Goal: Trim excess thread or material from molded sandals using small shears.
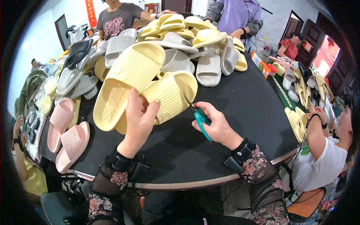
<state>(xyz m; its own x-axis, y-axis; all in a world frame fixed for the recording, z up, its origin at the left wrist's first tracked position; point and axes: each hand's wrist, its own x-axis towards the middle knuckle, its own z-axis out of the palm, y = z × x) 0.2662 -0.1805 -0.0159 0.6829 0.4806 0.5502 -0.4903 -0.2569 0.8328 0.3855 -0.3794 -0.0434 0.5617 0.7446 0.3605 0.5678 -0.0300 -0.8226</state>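
Observation:
My left hand (139,118) grips a pair of pale yellow slippers over the black table, thumb on the ribbed strap of one. The left slipper (140,67) tilts up with its sole lining showing; the right slipper (170,95) lies across it, toward my right hand. In my right hand (217,125) is a pair of small scissors (202,125) with teal handles. Their dark blades touch or nearly touch the edge of the right slipper's strap. Whether the blades are parted I cannot make out.
A heap of yellow and grey slippers (208,69) covers the table's far side. Pink slippers (73,146) lie at the left, near the table edge (187,185). Two people stand across the table; others work at both sides. A green conveyor belt (283,92) with slippers runs on the right.

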